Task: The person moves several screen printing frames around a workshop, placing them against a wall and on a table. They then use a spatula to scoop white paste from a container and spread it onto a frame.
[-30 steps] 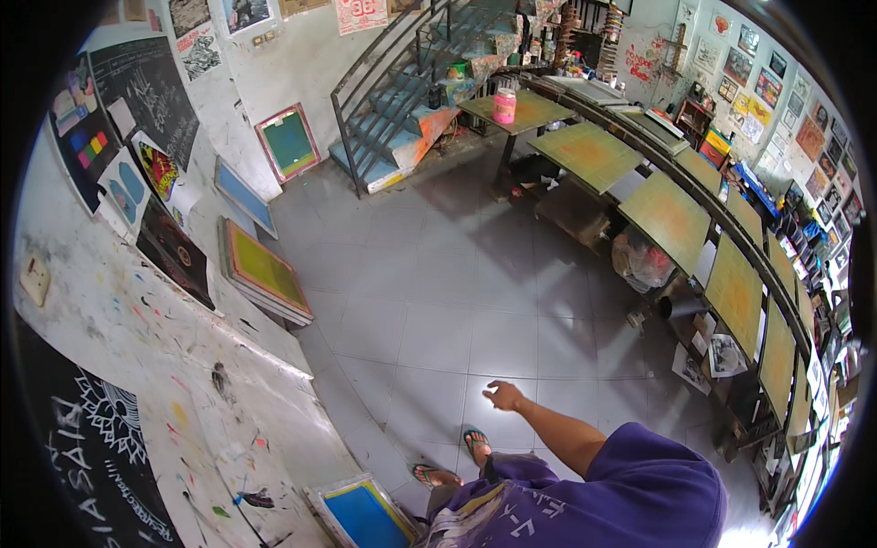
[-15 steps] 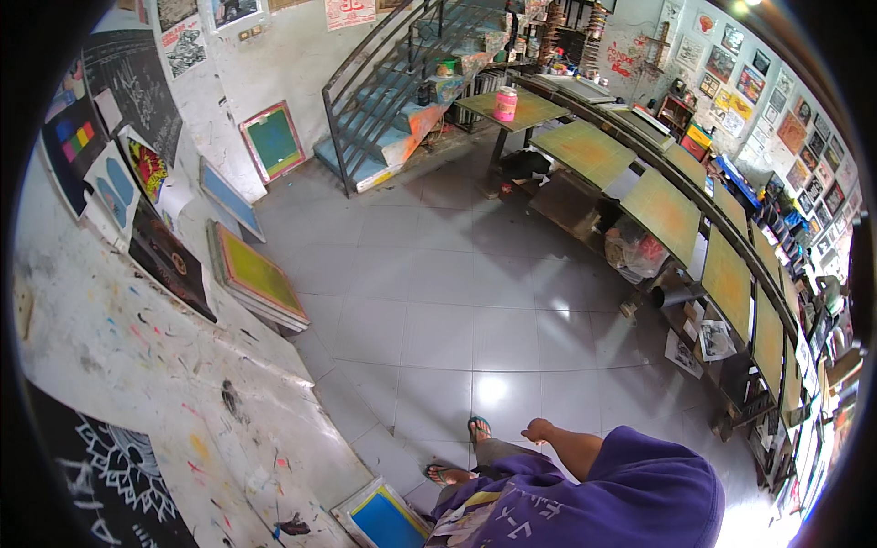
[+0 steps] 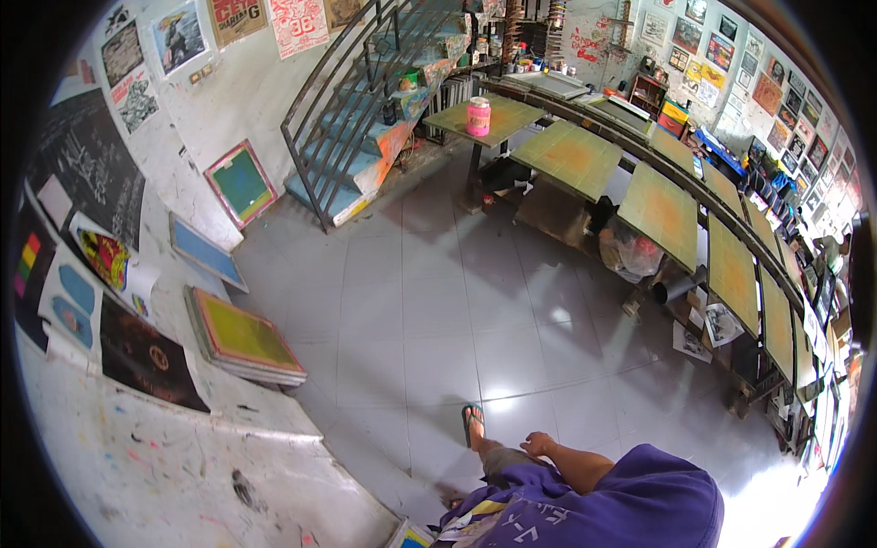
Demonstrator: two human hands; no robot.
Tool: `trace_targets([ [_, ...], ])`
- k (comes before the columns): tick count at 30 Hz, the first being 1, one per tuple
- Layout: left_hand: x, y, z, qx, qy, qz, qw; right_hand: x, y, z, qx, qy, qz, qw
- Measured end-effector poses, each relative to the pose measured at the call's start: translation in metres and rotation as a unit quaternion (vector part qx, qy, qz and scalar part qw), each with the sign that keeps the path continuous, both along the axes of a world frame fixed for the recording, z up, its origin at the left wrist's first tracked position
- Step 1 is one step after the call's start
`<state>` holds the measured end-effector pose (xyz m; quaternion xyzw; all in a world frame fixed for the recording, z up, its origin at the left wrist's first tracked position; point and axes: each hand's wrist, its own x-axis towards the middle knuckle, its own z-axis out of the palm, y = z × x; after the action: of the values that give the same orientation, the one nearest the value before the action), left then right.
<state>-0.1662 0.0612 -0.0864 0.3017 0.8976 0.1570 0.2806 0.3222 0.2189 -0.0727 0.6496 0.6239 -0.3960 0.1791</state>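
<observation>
My right hand [image 3: 539, 445] hangs low in front of my purple shirt [image 3: 607, 502], over the tiled floor [image 3: 429, 301]. Its fingers are loosely bent and a little apart, with nothing visible in them. It touches no object. My left hand is out of view. One sandalled foot [image 3: 473, 426] is forward on the tiles, just left of the hand. A pink jar [image 3: 479, 117] stands well ahead, on the farthest of several flat printing boards [image 3: 565, 157].
The row of boards curves along the right, with a plastic bag [image 3: 630, 253] beneath. Blue metal stairs [image 3: 352, 137] rise ahead. Framed screens lean along the left wall, including a yellow one [image 3: 245, 331] and a green one [image 3: 241, 185]. A paint-marked ledge [image 3: 301, 475] runs at lower left.
My view has shifted forward and turned slightly; the jar and stairs now sit further left in it. One foot shows clearly where two did before. My right hand remains low and free of objects.
</observation>
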Motion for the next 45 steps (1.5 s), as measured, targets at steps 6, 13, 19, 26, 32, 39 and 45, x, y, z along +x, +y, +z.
trace_targets([
  [6,0.005,0.096,-0.004,-0.020,0.027,0.042,0.999,0.019,0.118,-0.013,-0.109,-0.031,-0.085,0.990],
  [13,0.004,0.145,-0.017,-0.035,0.075,0.159,0.984,0.013,0.280,-0.012,-0.086,-0.045,-0.135,0.986],
  [19,-0.048,0.277,-0.052,0.009,0.070,0.031,0.997,-0.071,0.409,-0.017,-0.096,-0.003,-0.049,0.994],
  [26,-0.152,0.513,-0.034,-0.032,0.012,-0.020,0.999,-0.174,0.528,-0.043,-0.120,0.021,-0.154,0.980],
  [32,-0.255,0.651,-0.021,-0.051,0.010,-0.086,0.995,-0.254,0.663,-0.019,-0.023,0.009,-0.021,0.999],
  [39,-0.411,0.825,-0.031,-0.101,0.206,-0.508,0.831,-0.308,0.791,-0.026,0.031,0.116,-0.208,0.971],
  [45,-0.366,1.062,-0.013,0.033,-0.188,0.087,0.978,-0.308,0.861,-0.081,-0.115,0.034,-0.183,0.976],
])
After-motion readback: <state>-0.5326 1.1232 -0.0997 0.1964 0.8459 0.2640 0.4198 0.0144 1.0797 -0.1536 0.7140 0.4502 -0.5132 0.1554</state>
